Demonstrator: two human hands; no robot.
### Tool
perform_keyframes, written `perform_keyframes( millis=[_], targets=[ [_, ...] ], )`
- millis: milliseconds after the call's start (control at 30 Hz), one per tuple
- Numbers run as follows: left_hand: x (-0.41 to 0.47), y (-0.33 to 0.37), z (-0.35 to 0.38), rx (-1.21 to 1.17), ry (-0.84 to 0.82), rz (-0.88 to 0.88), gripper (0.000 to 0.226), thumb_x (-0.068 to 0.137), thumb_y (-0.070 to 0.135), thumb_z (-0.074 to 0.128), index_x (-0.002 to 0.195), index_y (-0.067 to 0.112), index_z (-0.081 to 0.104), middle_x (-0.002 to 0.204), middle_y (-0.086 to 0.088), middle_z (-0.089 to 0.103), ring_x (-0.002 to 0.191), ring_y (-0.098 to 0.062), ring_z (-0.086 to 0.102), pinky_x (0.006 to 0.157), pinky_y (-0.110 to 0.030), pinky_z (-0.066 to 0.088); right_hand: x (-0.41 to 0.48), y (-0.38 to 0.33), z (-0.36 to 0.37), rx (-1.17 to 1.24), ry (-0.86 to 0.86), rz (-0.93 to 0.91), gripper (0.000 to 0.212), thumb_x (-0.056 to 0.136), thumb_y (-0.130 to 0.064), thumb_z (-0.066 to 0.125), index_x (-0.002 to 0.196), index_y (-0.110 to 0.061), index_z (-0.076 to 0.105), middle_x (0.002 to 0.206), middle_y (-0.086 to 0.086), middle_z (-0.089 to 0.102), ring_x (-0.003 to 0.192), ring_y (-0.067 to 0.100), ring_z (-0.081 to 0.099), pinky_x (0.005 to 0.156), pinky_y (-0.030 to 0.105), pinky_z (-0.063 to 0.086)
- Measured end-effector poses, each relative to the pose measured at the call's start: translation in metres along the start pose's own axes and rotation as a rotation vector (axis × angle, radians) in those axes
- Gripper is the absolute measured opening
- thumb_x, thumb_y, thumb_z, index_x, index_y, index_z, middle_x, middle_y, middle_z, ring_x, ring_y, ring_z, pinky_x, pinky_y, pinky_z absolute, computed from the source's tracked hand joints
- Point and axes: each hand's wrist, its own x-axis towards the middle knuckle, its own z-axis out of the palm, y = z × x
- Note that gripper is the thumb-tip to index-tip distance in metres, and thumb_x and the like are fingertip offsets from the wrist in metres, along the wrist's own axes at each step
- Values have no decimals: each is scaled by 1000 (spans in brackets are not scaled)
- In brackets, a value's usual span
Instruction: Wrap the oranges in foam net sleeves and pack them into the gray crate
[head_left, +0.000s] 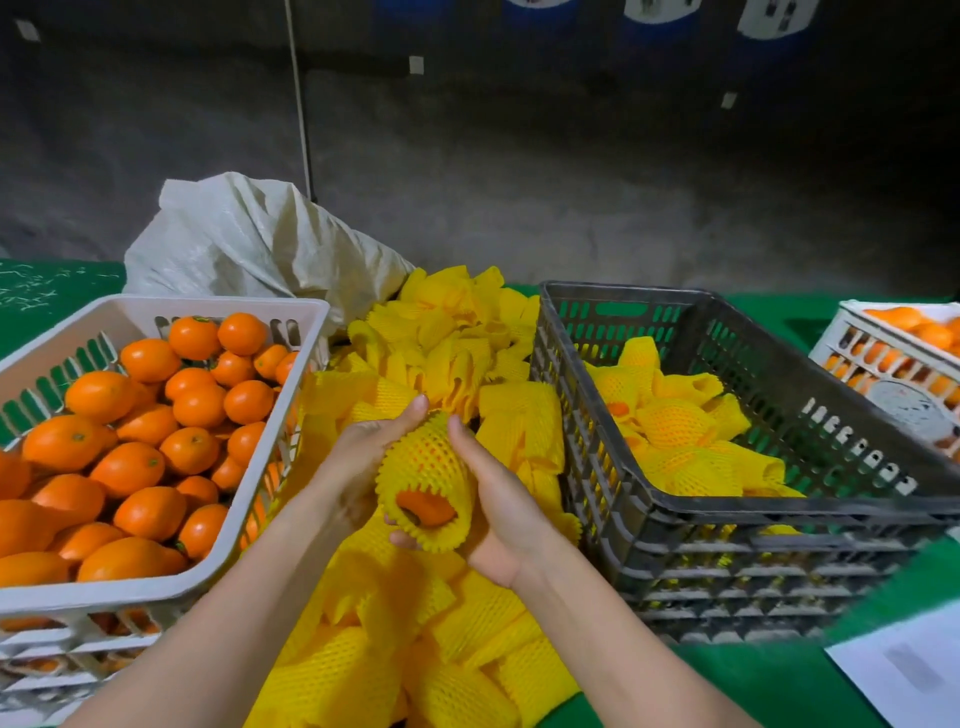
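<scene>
Orange (426, 506) between left hand (358, 460), right hand (501, 506)

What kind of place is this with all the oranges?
Probably a fruit-packing station: a white crate of loose oranges, a pile of yellow foam net sleeves, and a gray crate holding wrapped ones.

Single head cam, looks forward and down, close over desk (779, 686), dark wall behind.
</scene>
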Motion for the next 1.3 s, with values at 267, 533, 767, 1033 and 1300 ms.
perform_keyframes(
  millis=[267,533,767,1033,1300],
  targets=[
    [4,-8,37,-214,62,32,29,99,34,45,91,13,63,89,-14,65,82,-29,60,76,-36,50,-16,-50,-19,-253,81,-299,42,82,-10,65,112,-38,54,116,6,61,107,25,59,85,39,51],
    [14,-17,118,432,-67,551,15,93,8,57,79,13,60,75,-3,59,72,-15,53,68,-30,43,-19,-166,-106,-459,427,-625,40,75,-8,72,107,-26,58,89,-2,67,76,11,64,58,24,53],
    [51,-3,209,1044,-304,862,17,94,16,54,97,4,65,102,-13,66,98,-28,57,81,-38,44,37,-221,-222,-910,884,-286,101,63,-22,84,141,-19,20,128,8,44,109,26,51,78,35,50],
    [74,-21,220,1246,-172,746,24,85,-3,53,108,3,58,105,-18,64,98,-35,60,78,-40,46,139,-192,-236,-1131,854,-269,91,69,-30,79,141,-16,24,134,15,44,123,34,44,94,36,39],
    [71,-21,223,1256,-140,751,22,81,-3,56,102,0,61,102,-19,64,93,-33,60,74,-37,47,151,-177,-238,-1376,712,-6,84,83,-18,57,149,-23,6,147,16,31,133,38,32,108,44,32]
  ],
)
